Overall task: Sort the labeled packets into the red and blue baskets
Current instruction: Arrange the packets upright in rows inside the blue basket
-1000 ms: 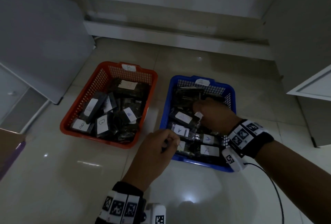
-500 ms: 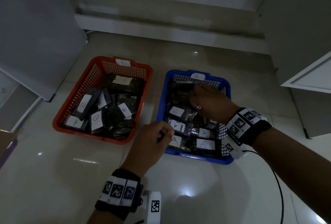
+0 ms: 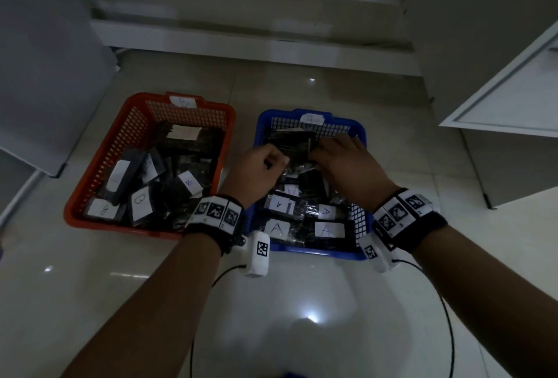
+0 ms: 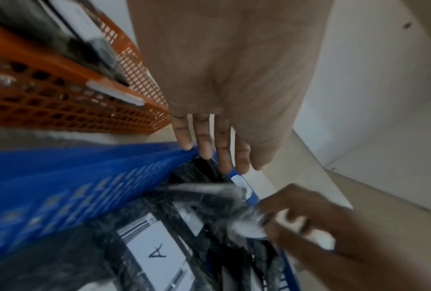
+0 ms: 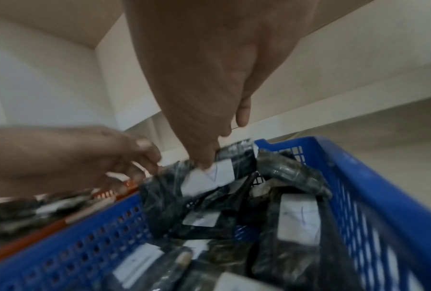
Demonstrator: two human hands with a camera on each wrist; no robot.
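Black packet [image 3: 297,148] (seemingly pinched) between hands.

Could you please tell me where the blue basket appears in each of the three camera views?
Head: blue basket right of centre, beside the red basket.
Left wrist: lower left, its wall running diagonally.
Right wrist: bottom and right, rim prominent.
Shared landmark: the white A-labelled packets inside it.

Red basket [image 3: 90,196]: on the floor, left; holds black packets with white B labels [image 3: 140,202].
Blue basket [image 3: 359,217]: just beside it, right; holds black packets with A labels [image 3: 327,229].
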